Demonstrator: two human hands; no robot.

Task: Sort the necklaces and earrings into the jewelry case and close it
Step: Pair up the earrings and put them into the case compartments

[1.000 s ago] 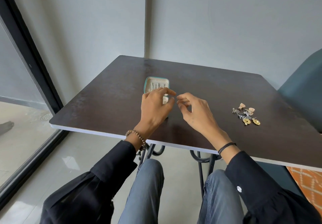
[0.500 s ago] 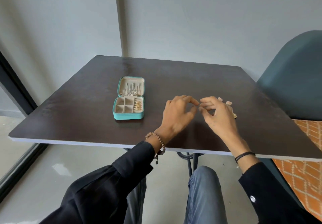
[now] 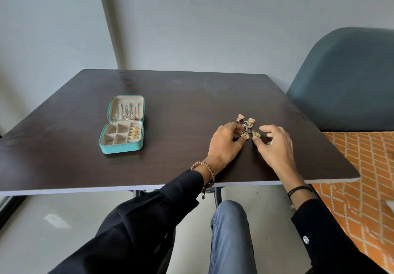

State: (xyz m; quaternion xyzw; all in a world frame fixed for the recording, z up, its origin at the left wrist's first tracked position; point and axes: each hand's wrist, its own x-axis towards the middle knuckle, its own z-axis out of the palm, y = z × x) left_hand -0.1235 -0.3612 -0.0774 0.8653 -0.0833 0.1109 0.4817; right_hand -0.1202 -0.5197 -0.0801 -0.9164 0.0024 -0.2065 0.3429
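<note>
Though lying open on bench [image 3: 191, 103], well left of left hand [image 3: 223, 143]: jewelry case [image 3: 121, 133]. Left hand curled, fingertips [image 3: 235, 127] in earrings [image 3: 247, 126] just ahead, pinch unclear. Right hand [image 3: 275, 143] loosely spread, thumb at heap's near edge. Both equally near.

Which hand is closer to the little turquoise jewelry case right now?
Left. The left hand is nearer the open jewelry case, though well to its right at the earring pile; the right hand lies farther right.

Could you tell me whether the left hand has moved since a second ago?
Yes. The left hand went rightward across the table, from the jewelry case to the earring pile.
</note>
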